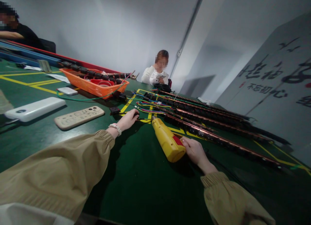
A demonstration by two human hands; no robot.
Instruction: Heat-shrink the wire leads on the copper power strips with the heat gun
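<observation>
My right hand point(194, 149) is wrapped round the handle of a yellow heat gun point(167, 139). The gun's metal nozzle points away from me, toward the ends of the coloured wires point(150, 108). My left hand point(128, 119), with a beaded band at the wrist, is closed just left of the nozzle. A small dark thing shows at its fingertips, too small to name. Beyond that hand lies a small black connector point(114, 110). The wires run into long black strips with copper-coloured edges point(206, 129), which stretch across the table to the right.
An orange basket point(94, 89) with black parts and red rolls stands back left. Nearer lie a phone in a beige case point(79, 117), a white power bank point(36, 109) and a small white box point(67, 91). Two people sit beyond the green table point(145, 186).
</observation>
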